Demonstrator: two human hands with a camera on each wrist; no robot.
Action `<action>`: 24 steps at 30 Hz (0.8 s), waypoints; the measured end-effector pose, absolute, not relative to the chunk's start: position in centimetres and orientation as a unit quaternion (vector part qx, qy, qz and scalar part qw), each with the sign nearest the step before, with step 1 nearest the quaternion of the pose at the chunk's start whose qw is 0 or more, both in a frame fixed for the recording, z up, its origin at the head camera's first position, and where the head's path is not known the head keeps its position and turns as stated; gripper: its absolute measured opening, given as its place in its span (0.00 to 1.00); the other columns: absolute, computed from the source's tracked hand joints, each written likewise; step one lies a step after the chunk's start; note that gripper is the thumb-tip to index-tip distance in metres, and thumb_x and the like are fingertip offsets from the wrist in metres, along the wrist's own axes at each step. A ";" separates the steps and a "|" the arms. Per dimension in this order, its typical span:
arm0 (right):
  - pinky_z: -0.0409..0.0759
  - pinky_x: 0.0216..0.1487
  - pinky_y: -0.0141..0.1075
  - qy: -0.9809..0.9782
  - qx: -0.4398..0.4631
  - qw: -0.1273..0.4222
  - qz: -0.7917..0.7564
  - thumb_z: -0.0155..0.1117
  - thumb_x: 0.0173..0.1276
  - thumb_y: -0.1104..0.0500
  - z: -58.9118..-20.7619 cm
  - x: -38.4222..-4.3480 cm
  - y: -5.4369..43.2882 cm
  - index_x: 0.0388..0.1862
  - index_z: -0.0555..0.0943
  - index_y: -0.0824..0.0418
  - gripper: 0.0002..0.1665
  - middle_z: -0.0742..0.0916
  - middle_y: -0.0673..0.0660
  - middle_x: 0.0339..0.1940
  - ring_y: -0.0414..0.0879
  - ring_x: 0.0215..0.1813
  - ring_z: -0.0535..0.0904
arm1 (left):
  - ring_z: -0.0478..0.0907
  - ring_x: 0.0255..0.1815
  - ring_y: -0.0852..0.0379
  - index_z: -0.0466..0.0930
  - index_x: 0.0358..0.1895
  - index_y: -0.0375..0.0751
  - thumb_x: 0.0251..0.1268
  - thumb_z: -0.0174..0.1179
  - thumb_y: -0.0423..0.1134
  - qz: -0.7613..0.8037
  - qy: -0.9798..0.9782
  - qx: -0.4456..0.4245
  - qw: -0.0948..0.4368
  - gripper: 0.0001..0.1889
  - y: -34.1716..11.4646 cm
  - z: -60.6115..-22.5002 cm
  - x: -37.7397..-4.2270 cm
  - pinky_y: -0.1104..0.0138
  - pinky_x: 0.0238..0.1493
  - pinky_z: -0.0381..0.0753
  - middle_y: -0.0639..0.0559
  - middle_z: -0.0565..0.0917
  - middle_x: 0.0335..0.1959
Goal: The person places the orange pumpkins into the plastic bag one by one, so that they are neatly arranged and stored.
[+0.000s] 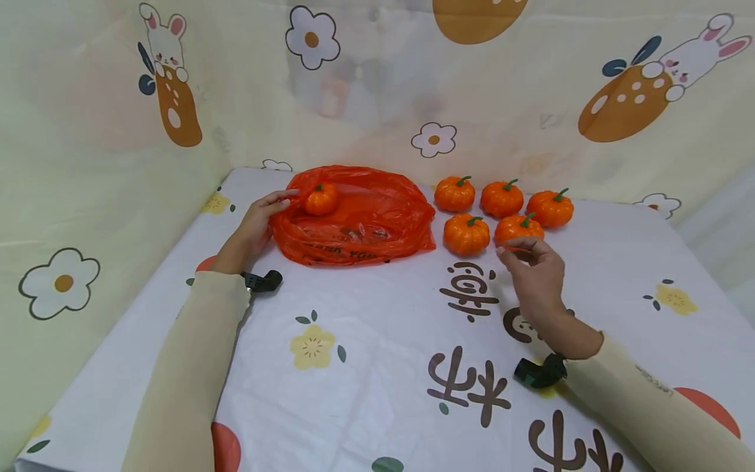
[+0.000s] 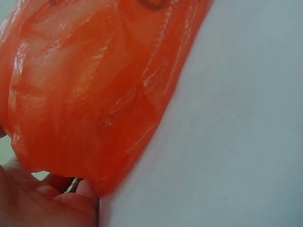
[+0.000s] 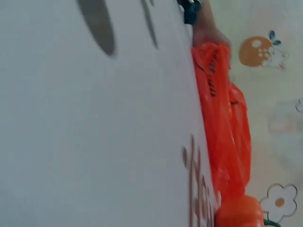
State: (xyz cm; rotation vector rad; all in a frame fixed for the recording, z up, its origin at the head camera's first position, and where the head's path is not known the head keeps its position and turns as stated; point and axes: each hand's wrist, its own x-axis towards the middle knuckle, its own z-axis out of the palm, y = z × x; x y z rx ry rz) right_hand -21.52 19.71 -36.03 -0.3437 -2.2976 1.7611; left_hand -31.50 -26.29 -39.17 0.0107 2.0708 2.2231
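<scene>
A red plastic bag (image 1: 354, 252) lies with its mouth spread wide, and one small orange pumpkin (image 1: 321, 199) sits inside at its left. My left hand (image 1: 259, 219) holds the bag's left edge; in the left wrist view its fingers (image 2: 71, 201) are bent under the plastic. My right hand (image 1: 539, 275) is at the front right pumpkin (image 1: 519, 229), its thumb and forefinger apart and overlapping the pumpkin's lower front. To that pumpkin's left stands another pumpkin (image 1: 466, 235). The right wrist view shows the bag (image 3: 220, 118) beyond a pumpkin (image 3: 239, 213), without the right hand.
Behind the front pair, three more pumpkins (image 1: 502, 198) stand in a row near the back of the table. A patterned white cloth (image 1: 366, 341) covers the tabletop. Printed fabric (image 1: 366, 98) hangs along the back and left sides.
</scene>
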 end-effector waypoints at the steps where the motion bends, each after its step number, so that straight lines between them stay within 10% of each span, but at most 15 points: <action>1: 0.77 0.38 0.19 -0.769 -0.129 0.127 0.614 0.66 0.68 0.58 -35.9 -21.8 20.1 0.48 0.80 0.58 0.12 0.79 0.41 0.43 0.39 0.47 0.72 | 0.64 0.72 0.53 0.72 0.68 0.47 0.77 0.46 0.39 0.731 0.681 0.005 0.052 0.20 -26.3 -39.2 -31.5 0.65 0.67 0.72 0.53 0.64 0.74; 7: 0.76 0.38 0.18 -0.724 -0.177 0.158 0.648 0.67 0.66 0.62 -35.6 -23.7 22.6 0.53 0.77 0.51 0.18 0.76 0.43 0.55 0.39 0.51 0.67 | 0.64 0.73 0.53 0.72 0.68 0.48 0.77 0.46 0.39 0.726 0.685 0.002 0.053 0.20 -26.3 -39.1 -31.4 0.64 0.68 0.72 0.53 0.64 0.75; 13: 0.83 0.54 0.35 -0.762 -0.200 0.066 0.612 0.66 0.68 0.56 -36.2 -25.8 24.8 0.74 0.59 0.35 0.41 0.54 0.52 0.81 0.47 0.69 0.60 | 0.63 0.74 0.53 0.72 0.68 0.49 0.77 0.46 0.39 0.723 0.688 -0.003 0.055 0.20 -26.4 -39.1 -31.4 0.62 0.69 0.71 0.54 0.64 0.75; 18: 0.73 0.67 0.47 -0.790 -0.190 0.010 0.583 0.65 0.68 0.50 -36.8 -27.2 26.0 0.79 0.50 0.32 0.48 0.46 0.55 0.83 0.58 0.81 0.51 | 0.63 0.74 0.52 0.72 0.68 0.48 0.77 0.46 0.39 0.725 0.687 0.003 0.054 0.20 -26.4 -39.0 -31.3 0.63 0.68 0.72 0.53 0.64 0.75; 24: 0.80 0.58 0.35 -0.832 -0.155 -0.024 0.533 0.65 0.68 0.49 -36.9 -28.1 26.7 0.81 0.48 0.39 0.50 0.51 0.62 0.82 0.60 0.76 0.58 | 0.62 0.75 0.52 0.71 0.69 0.46 0.77 0.46 0.39 0.723 0.689 0.006 0.053 0.21 -26.2 -38.8 -31.0 0.63 0.68 0.72 0.52 0.63 0.75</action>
